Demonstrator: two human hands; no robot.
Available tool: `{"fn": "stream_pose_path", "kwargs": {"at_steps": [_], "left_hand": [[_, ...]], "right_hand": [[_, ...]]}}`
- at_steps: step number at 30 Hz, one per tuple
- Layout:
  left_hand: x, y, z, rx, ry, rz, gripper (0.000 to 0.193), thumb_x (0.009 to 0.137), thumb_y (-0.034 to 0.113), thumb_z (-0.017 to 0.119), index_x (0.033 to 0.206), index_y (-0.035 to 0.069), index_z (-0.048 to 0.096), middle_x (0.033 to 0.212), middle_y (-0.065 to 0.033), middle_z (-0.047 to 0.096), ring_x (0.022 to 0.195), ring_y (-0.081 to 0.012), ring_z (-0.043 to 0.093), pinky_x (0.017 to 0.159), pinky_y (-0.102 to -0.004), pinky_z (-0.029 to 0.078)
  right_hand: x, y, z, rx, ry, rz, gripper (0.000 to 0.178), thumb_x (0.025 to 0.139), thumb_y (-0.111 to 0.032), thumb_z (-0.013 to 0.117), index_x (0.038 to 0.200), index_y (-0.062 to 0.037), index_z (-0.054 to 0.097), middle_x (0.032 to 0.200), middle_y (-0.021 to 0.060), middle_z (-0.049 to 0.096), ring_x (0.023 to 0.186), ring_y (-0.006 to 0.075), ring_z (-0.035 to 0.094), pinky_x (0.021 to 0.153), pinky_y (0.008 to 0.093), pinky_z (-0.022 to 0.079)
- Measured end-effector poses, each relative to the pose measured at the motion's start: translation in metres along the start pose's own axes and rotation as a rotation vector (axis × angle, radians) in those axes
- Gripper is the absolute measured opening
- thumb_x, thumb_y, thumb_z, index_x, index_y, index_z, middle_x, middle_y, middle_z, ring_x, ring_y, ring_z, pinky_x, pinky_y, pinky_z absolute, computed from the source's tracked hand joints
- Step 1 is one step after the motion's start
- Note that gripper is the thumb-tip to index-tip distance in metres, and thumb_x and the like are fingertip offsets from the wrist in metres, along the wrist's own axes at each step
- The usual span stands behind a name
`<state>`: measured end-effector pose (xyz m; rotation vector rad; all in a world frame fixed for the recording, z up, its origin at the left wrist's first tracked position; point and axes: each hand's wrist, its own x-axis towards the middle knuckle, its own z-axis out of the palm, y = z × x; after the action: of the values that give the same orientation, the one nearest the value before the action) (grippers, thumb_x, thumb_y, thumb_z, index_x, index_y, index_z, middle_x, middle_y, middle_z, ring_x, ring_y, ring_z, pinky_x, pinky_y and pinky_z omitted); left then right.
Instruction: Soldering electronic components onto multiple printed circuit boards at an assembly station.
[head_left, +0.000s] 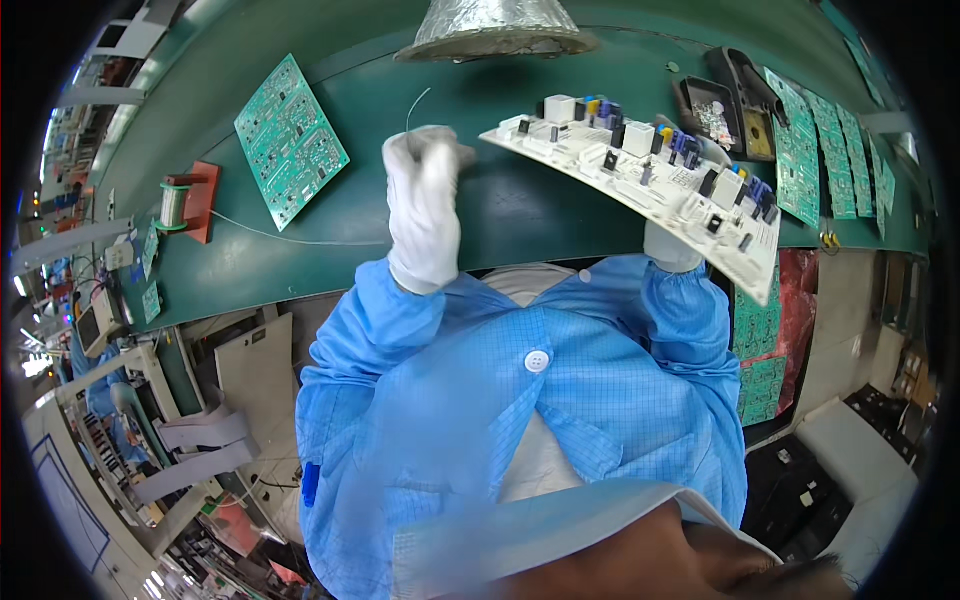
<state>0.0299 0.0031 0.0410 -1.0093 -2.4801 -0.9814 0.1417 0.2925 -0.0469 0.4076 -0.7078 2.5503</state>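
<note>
My left hand (424, 215), in a white glove, is raised over the green bench with its fingers closed. A thin solder wire (300, 240) runs to it from a spool (173, 206) on a red stand, and the loose end curves up above the fingers. My right hand (672, 248), also gloved, grips a circuit board (640, 180) at its near edge. The board is tilted, its pale face up with white, black, blue and yellow components. It covers most of the right fingers. A gap separates the left hand from the board.
A green circuit board (292, 145) lies at the left. Several more boards (797, 150) stand in a row at the right, beside a black tray (712, 112) of small parts. A foil-covered hood (497, 25) hangs at the far middle. Green boards (762, 385) on red wrap sit below the bench's right side.
</note>
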Motion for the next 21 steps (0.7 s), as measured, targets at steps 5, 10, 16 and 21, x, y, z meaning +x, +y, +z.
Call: {"fn": "stream_pose_path", "kwargs": {"at_steps": [5, 10, 16, 21], "left_hand": [[0.001, -0.006, 0.027, -1.451, -0.180, -0.681, 0.034, 0.111, 0.026, 0.044, 0.132, 0.000, 0.050, 0.128, -0.0192, 0.061, 0.111, -0.0343, 0.068, 0.096, -0.0466, 0.057], [-0.004, -0.001, 0.030, -1.612, -0.214, -0.613, 0.040, 0.112, 0.035, 0.045, 0.134, 0.003, 0.051, 0.134, -0.0191, 0.062, 0.119, -0.0347, 0.066, 0.103, -0.0528, 0.054], [-0.002, 0.003, 0.023, -1.682, -0.255, -0.626, 0.041, 0.111, 0.036, 0.047, 0.134, 0.002, 0.052, 0.134, -0.0194, 0.061, 0.120, -0.0341, 0.066, 0.104, -0.0532, 0.054], [-0.003, 0.005, 0.014, -2.032, -0.300, -0.818, 0.034, 0.107, 0.029, 0.052, 0.124, -0.002, 0.054, 0.123, -0.0176, 0.062, 0.115, -0.0314, 0.068, 0.101, -0.0500, 0.057]], "right_hand": [[0.007, 0.017, -0.007, -0.136, 0.193, -0.028, 0.055, 0.104, -0.040, 0.055, 0.143, -0.0007, 0.046, 0.145, 0.0357, 0.050, 0.129, 0.0456, 0.058, 0.102, 0.0597, 0.056], [0.004, 0.022, -0.005, -0.169, 0.251, -0.024, 0.058, 0.104, -0.042, 0.056, 0.142, 0.0006, 0.047, 0.145, 0.0355, 0.050, 0.129, 0.0462, 0.059, 0.100, 0.0594, 0.058], [0.006, 0.019, 0.004, -0.252, 0.098, 0.058, 0.053, 0.109, -0.044, 0.042, 0.149, -0.0096, 0.042, 0.156, 0.0237, 0.044, 0.142, 0.0391, 0.047, 0.117, 0.0562, 0.042], [0.006, 0.003, 0.021, -0.576, 0.099, 0.342, 0.053, 0.108, -0.044, 0.046, 0.146, -0.0071, 0.046, 0.154, 0.0261, 0.045, 0.139, 0.0371, 0.051, 0.115, 0.0542, 0.045]]}}
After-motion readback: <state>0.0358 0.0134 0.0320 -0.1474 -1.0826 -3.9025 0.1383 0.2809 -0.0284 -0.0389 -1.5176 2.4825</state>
